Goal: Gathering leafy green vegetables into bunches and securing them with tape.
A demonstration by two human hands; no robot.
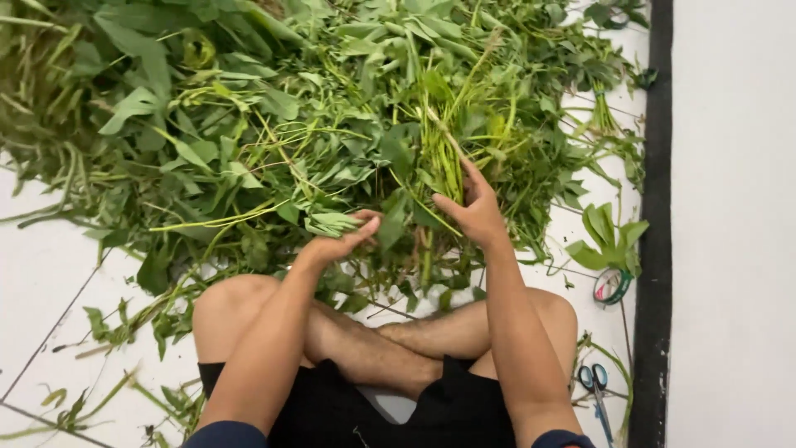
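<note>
Gripping one bunch of green stems [441,162] in my right hand [474,211] above my knees, I am pinching one leafy sprig [330,222] in my left hand [344,241] beside it.

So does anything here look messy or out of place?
Yes. Loose leaves and stems are strewn across the white tiled floor, away from the big pile of greens. A tape roll and blue-handled scissors also lie on the floor by the person's right knee.

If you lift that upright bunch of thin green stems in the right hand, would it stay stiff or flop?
The bunch of thin green stems probably droops at its leafy tops. It looks light. The right hand grips it loosely, so single stems might slip out.
</note>
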